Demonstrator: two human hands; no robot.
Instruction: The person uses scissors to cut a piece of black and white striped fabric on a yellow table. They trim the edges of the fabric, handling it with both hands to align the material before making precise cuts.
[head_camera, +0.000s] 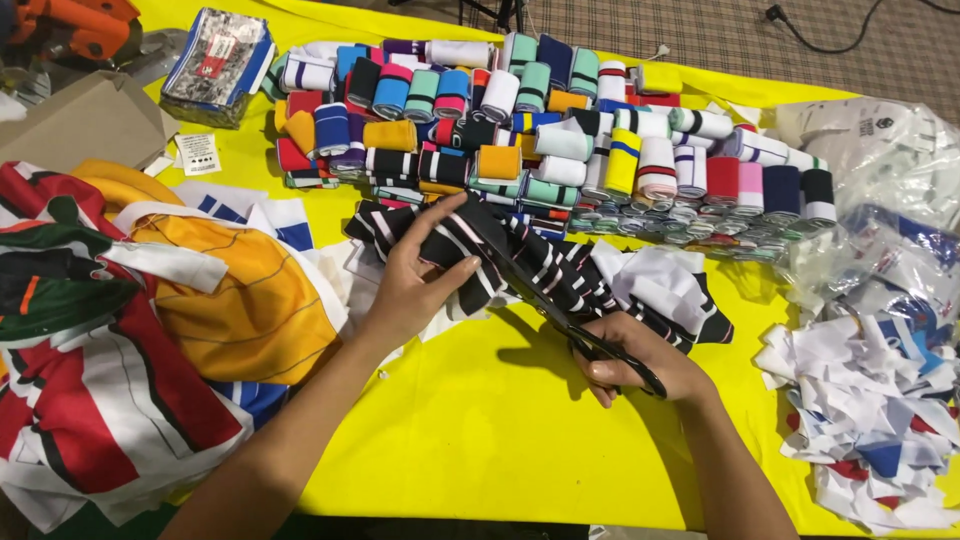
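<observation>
Nearest you, your right hand (640, 365) grips the black scissors (560, 300), fingers closed through the handles, blades reaching up under the black striped ribbing (545, 262) at the middle of the yellow worktop (480, 420). Your left hand (415, 280) pinches that ribbing, fingers wrapped over its fold. Keep the strip taut and flat as you cut. The blade tips are hidden by cloth; the shirt pile (120, 340) at the left edge is cut off.
</observation>
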